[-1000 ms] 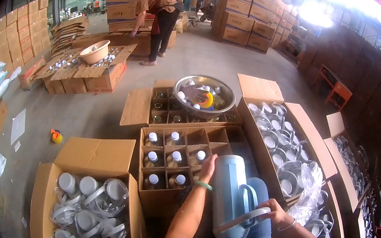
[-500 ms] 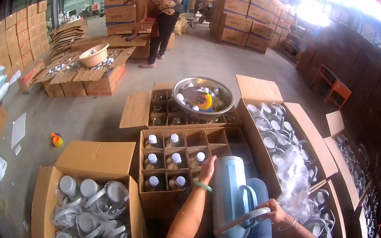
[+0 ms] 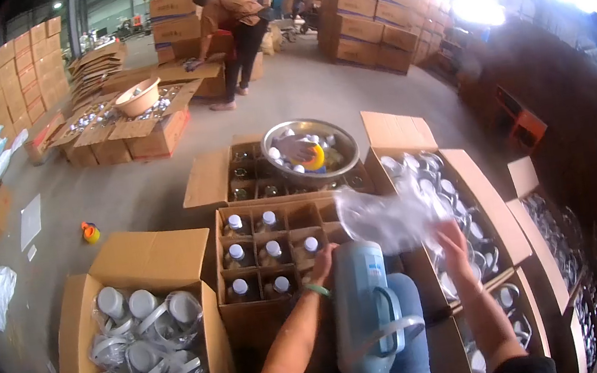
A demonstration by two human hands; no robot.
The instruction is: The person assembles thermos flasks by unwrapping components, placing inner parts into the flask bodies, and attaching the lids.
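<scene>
A light blue thermos jug (image 3: 362,306) with a side handle and a pale carrying loop lies across my lap, its broad end pointing away from me. My left hand (image 3: 324,264), with a green bangle at the wrist, grips the jug near that far end; some fingers are hidden. Up and to the right of the jug, my right hand (image 3: 453,241) is closed on a clear plastic bag (image 3: 385,214), smeared by motion. Just beyond my left hand, a divided carton (image 3: 255,314) holds several white-capped bottles (image 3: 273,250).
At left stands a carton (image 3: 71,352) of bagged grey lids (image 3: 142,356); at right, another carton (image 3: 494,213) holds grey handled parts. Ahead, a metal bowl (image 3: 351,153) of white caps and a glove rests on a carton. A co-worker (image 3: 240,28) bends over boxes farther back.
My right hand has left the jug's carrying loop and lifted the plastic bag from the right-hand carton, up and toward the left. My left hand stays on the jug.
</scene>
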